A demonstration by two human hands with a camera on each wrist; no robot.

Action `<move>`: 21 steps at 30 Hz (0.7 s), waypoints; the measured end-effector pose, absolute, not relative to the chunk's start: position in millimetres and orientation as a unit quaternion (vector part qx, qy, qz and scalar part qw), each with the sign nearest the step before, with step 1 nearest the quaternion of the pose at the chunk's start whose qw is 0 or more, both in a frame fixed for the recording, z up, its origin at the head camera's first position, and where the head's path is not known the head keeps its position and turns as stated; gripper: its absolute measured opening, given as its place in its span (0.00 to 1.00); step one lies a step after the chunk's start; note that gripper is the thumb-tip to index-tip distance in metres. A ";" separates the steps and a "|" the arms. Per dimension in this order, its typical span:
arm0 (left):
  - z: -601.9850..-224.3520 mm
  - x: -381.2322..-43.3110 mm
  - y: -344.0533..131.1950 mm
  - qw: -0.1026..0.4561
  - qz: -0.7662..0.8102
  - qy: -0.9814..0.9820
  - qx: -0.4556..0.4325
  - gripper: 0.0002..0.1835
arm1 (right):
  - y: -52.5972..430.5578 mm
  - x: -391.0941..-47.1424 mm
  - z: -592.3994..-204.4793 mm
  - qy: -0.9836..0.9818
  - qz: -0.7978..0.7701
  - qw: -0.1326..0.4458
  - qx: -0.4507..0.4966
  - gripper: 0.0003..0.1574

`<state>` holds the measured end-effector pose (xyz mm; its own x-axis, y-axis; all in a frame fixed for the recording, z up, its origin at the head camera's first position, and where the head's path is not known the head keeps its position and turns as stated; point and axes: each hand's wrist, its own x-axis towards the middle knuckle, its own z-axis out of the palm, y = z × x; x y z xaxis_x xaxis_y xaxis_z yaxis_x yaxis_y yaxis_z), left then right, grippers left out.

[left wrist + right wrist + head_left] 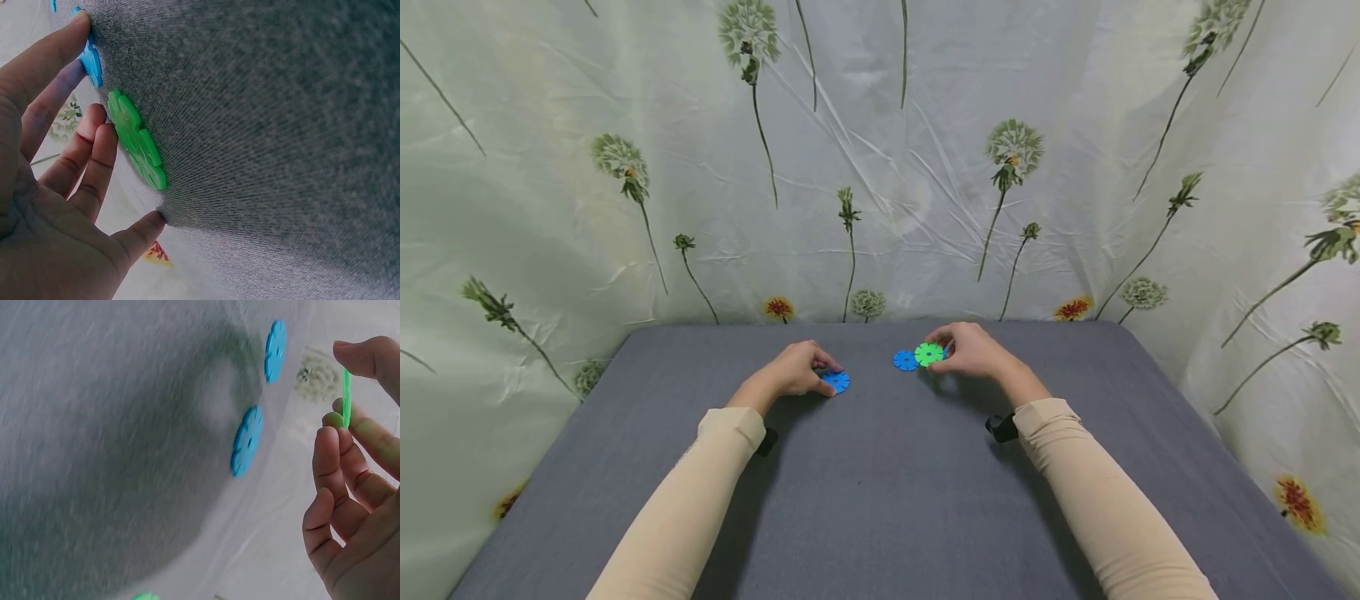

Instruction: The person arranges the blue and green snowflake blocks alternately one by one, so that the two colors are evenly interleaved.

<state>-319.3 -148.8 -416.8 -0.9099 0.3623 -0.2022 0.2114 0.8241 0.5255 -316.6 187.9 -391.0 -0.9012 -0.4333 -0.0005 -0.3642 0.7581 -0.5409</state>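
Note:
My left hand (790,371) pinches a blue slotted disc (838,382) between thumb and index finger, close over the table. In the left wrist view, a green disc (136,140) lies beside its other, loosely bent fingers; the left hand hides it from the head camera. My right hand (973,352) holds another green slotted disc (928,354) by its edges, raised off the table. The right wrist view shows that held disc (347,400) edge-on between thumb and fingertips. Two blue discs, a nearer one (248,441) and a farther one (275,351), lie on the cloth near it.
A grey cloth (880,492) covers the table. Behind and at both sides hangs a pale curtain (895,167) printed with dandelions. Black bands show at both wrists, with the right band (1002,428) plainer to see. Both sleeves are beige.

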 end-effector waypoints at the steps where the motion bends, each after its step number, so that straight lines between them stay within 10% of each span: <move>1: -416.9 -319.4 -148.7 0.148 0.256 0.943 0.151 0.21 | 185.0 -316.0 -391.2 0.935 -0.275 0.062 -0.215 0.30; 21: -417.7 -319.6 -148.9 0.149 0.258 0.943 0.149 0.21 | 116.8 -307.9 -410.0 0.925 -0.270 0.107 -0.245 0.29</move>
<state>-319.6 -148.9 -417.7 -0.9116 0.3573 -0.2033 0.2039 0.8225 0.5310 -307.9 116.8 -410.0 -0.8568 -0.5115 -0.0660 -0.3957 0.7340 -0.5520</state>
